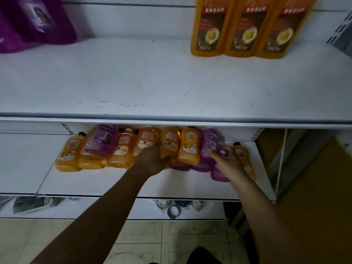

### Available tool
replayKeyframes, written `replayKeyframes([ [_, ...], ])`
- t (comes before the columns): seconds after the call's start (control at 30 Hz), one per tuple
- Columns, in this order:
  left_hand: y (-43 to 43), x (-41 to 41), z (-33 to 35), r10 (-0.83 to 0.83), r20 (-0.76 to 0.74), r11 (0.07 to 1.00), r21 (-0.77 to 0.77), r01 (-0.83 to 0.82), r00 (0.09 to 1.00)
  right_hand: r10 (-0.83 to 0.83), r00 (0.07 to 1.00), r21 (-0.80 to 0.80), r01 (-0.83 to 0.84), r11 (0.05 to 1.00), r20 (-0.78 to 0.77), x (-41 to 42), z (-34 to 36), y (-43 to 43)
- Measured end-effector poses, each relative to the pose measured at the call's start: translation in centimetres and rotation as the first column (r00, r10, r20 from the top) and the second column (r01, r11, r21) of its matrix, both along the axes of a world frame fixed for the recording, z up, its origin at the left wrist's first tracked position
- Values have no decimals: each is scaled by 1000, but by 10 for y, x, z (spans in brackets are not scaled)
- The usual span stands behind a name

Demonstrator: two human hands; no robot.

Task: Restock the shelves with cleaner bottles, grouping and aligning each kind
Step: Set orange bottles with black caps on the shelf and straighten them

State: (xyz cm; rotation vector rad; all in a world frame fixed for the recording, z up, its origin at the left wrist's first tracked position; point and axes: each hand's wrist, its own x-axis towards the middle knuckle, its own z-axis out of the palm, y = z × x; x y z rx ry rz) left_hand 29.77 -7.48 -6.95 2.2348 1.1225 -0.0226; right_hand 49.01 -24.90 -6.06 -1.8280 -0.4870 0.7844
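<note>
Fingers curled on both sides: my left hand [152, 161] grips a translucent orange plastic cleaner bottle [170, 140], and my right hand [227, 159] grips a purple plastic bottle [210, 141]. Both bottles sit in the jumbled row on the white lower shelf [114, 184]. Three tall orange bottles [236, 27] stand far right on the shelf above.

Orange bottles [187, 144], purple bottles [102, 140]; lower shelf [114, 184]

Pale speckled floor tiles [190, 242] fill the bottom of the view. Just above them, in a dim recess, lies a grey roll of tape [173, 211], with a clear plastic bottle [163, 203] just left of it and a white cup with dark dots [197, 205] to its right. A brown cardboard panel [314, 187] stands at the right.
</note>
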Motion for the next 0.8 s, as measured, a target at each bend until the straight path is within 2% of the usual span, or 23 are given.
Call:
replayKeyframes([
  [0.13,11,17,-17,74,-62,997,43,-72,995,-105,992,-16,104,994,-76,9,-29,12],
  [0.23,14,24,-25,136,-119,988,93,-125,984,-123,983,-67,115,991,-134,13,-44,17],
  [0.43,14,30,-26,176,-135,984,34,-173,975,-147,960,-170,108,979,-237,20,-53,22],
  [0.5,11,34,-23,180,-83,983,-29,-183,980,-148,957,-194,100,976,-248,23,-55,23],
  [0.57,4,37,-22,202,38,973,-118,-196,979,-141,957,-207,88,974,-253,24,-54,22],
  [0.67,0,37,-27,236,198,957,-218,-192,951,-158,943,-175,109,978,-294,21,-55,19],
  [0.73,2,31,-28,277,292,923,-347,-168,915,-157,935,-146,116,982,-317,17,-56,18],
  [0.8,5,24,-25,385,290,871,-427,-241,876,-151,931,-125,115,985,-331,15,-59,18],
])
